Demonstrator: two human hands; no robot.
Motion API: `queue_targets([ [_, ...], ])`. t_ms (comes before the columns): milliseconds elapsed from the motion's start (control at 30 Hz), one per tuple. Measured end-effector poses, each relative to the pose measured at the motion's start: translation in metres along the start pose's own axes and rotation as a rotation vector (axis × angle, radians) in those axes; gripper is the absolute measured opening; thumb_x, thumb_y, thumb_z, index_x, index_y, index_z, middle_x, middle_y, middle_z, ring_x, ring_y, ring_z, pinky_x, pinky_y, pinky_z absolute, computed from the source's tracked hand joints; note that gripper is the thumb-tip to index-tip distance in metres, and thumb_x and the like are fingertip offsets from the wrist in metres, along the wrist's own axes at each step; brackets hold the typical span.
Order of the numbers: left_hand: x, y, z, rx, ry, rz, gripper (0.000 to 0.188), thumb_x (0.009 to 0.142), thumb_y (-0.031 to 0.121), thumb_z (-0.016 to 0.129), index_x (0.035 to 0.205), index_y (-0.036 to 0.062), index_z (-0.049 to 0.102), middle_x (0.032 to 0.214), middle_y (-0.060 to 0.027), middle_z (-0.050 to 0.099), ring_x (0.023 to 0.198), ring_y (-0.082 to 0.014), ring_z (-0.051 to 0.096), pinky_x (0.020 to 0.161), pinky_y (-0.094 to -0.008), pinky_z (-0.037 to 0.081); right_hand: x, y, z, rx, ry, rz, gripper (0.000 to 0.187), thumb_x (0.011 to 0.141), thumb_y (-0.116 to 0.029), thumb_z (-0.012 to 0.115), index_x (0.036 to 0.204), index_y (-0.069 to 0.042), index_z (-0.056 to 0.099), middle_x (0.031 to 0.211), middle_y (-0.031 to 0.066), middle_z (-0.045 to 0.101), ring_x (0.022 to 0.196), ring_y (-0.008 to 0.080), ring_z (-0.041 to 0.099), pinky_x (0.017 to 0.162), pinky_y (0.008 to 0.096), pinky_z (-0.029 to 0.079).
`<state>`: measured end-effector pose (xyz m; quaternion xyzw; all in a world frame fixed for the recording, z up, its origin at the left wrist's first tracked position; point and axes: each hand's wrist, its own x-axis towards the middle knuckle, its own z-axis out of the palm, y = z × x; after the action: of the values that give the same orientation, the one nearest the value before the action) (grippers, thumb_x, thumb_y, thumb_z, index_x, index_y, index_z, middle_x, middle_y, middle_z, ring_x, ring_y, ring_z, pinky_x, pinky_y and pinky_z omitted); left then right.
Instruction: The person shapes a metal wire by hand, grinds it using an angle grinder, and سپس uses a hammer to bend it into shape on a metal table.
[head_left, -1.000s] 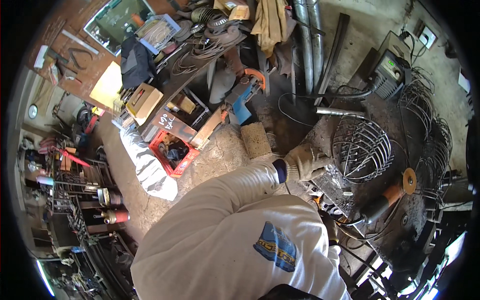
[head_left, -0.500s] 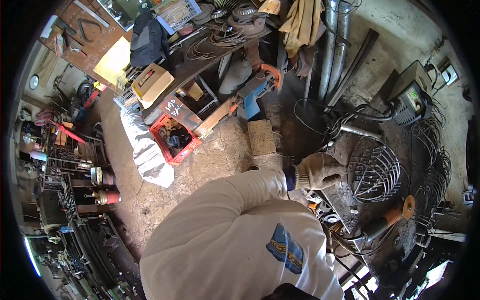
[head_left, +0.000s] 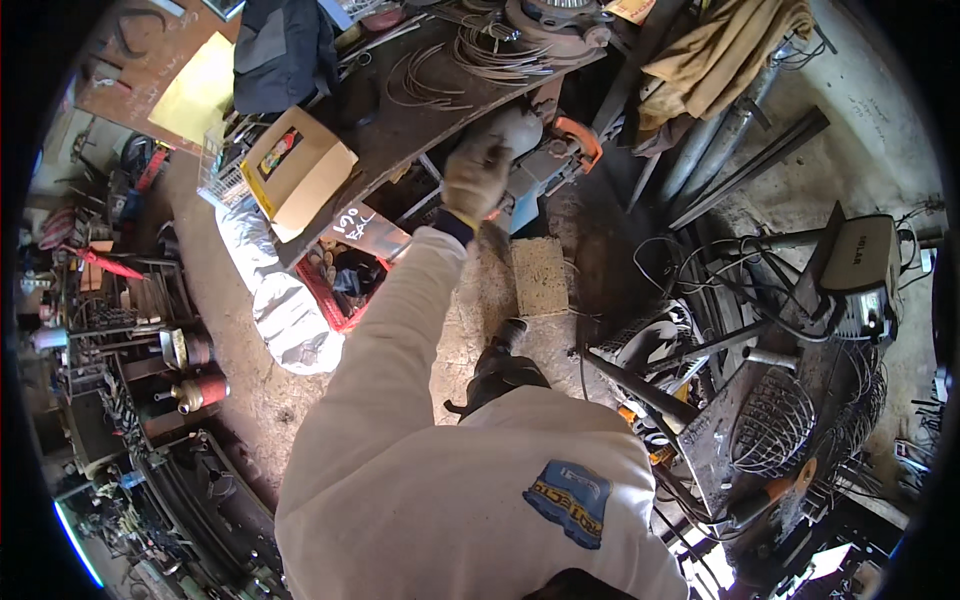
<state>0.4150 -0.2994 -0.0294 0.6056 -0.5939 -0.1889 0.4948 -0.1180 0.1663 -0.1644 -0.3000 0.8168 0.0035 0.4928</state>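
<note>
Taking the view as a clock face, the left hand (head_left: 474, 187), in a tan glove, is above the centre toward 12, its white sleeve (head_left: 395, 320) running up from 7. The glove is blurred, so I cannot tell whether its fingers are apart, together or clamped on something. In the view it overlaps the lower edge of a grey dome (head_left: 513, 132) at 12 and sits just beside an orange and blue machine (head_left: 545, 172) toward 1; I cannot make out contact with either. The right hand is out of view, and its fingers cannot be told.

A pitted tan block (head_left: 541, 277) is on the floor toward 2, near the machine. The dark bench (head_left: 390, 140) slants from 10 to 12, bearing wire loops (head_left: 510, 60) at 12, a dark bag (head_left: 285, 60) at 11 and an open carton (head_left: 315, 195) at 10. Toward 9 are a red crate (head_left: 322, 300) (partly under the bench edge) and a white sack (head_left: 290, 325). A tan cloth (head_left: 725, 70) hangs between 1 and 2, with 2 grey pipes (head_left: 695, 155) below it. A grey unit (head_left: 865, 255) is at 3; a wire cage (head_left: 775, 425) and a grinder (head_left: 760, 503) are toward 4.
</note>
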Motion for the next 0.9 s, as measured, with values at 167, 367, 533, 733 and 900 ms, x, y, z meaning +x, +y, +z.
queue_targets([
  [167,0.085,-0.087,-0.039,0.403,0.112,-0.147,0.038,0.099,0.046,0.059,0.102,0.0108,0.075,0.098,-0.0217,0.074,0.096,-0.0425,0.070,0.081,-0.0497,0.057,-0.012,-0.038,0.008,-0.023,0.007,0.040,0.024,0.094,-0.019,0.062,0.116,-0.010,0.065,0.111,0.0092,0.068,0.105,0.0255,0.066,0.086,0.0432,0.052],
  [367,0.188,-0.137,-0.052,0.926,-0.082,-0.330,0.070,0.101,0.065,0.041,0.109,0.0058,0.076,0.113,-0.0260,0.073,0.108,-0.0453,0.068,0.092,-0.0505,0.055,-0.045,-0.049,0.026,0.001,0.032,0.098,0.021,0.092,-0.019,0.064,0.110,-0.009,0.066,0.105,0.0092,0.069,0.100,0.0250,0.068,0.082,0.0416,0.053],
  [533,0.217,-0.161,-0.019,0.752,-0.012,0.099,0.058,0.106,0.051,0.043,0.113,0.0033,0.074,0.115,-0.0282,0.072,0.108,-0.0455,0.068,0.096,-0.0482,0.054,-0.100,-0.025,0.050,-0.039,0.087,0.134,0.019,0.091,-0.019,0.065,0.106,-0.008,0.067,0.100,0.0092,0.070,0.096,0.0247,0.069,0.078,0.0402,0.054],
  [733,0.218,-0.192,0.018,0.850,-0.082,0.005,0.055,0.106,0.048,0.044,0.115,0.0027,0.073,0.116,-0.0280,0.072,0.108,-0.0446,0.069,0.097,-0.0474,0.054,-0.124,-0.042,0.052,-0.102,0.082,0.126,0.017,0.089,-0.020,0.067,0.101,-0.007,0.068,0.095,0.0093,0.071,0.092,0.0242,0.071,0.074,0.0386,0.055],
  [900,0.217,-0.191,0.014,0.866,-0.059,-0.027,0.053,0.106,0.046,0.045,0.117,0.0022,0.072,0.116,-0.0279,0.072,0.108,-0.0439,0.069,0.098,-0.0468,0.054,-0.135,-0.058,0.066,-0.441,-0.001,0.051,0.026,0.088,-0.019,0.071,0.110,-0.004,0.070,0.106,0.0147,0.074,0.105,0.0295,0.073,0.083,0.0423,0.060],
])
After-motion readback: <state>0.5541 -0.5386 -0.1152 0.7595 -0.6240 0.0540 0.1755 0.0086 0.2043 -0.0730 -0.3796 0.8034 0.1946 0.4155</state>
